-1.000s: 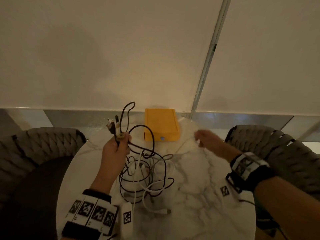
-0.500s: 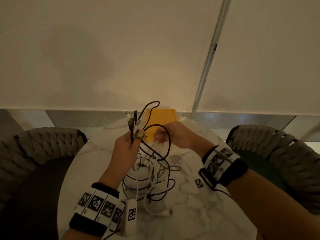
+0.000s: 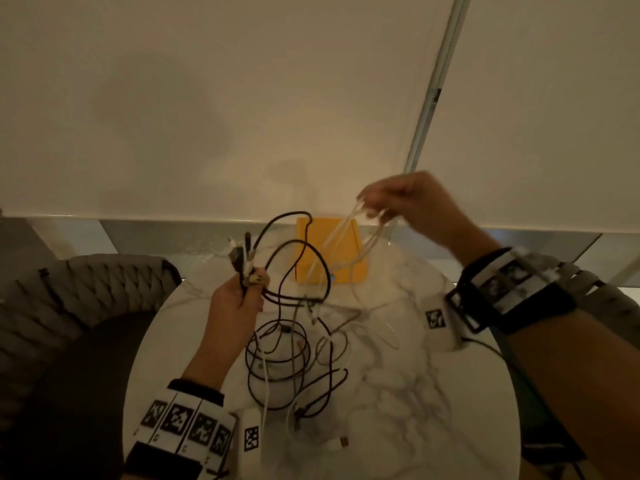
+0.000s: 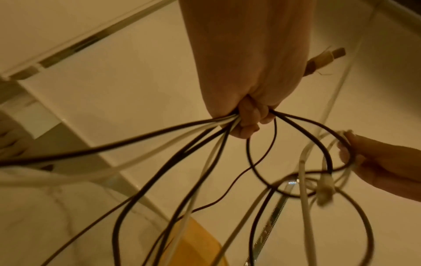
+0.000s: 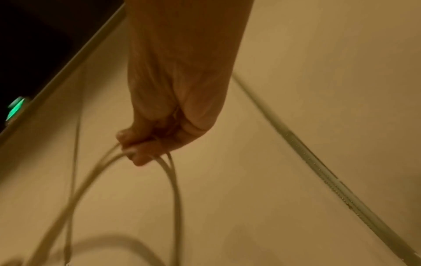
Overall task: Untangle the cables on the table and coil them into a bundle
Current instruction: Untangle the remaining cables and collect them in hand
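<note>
The left hand (image 3: 239, 299) is closed tight around a bunch of cable ends, black and white, with the plugs (image 3: 242, 252) sticking up above the fist. The right hand (image 3: 401, 199) is lifted high and off to the side, its fingers pinched around loops of white cable (image 3: 337, 233). It looks blurry, so it is likely moving. The rest of the cables (image 3: 294, 358) lie in a messy heap on the round marble desk (image 3: 433, 393), black and white ones crossing each other. A yellow box (image 3: 346, 271) sits on the desk behind the heap.

This looks like the untangling step, and not far along. The white cable is being drawn away from the black ones. Next, I think the right hand must pull it gently free and watch for snags. No coil is made yet.
</note>
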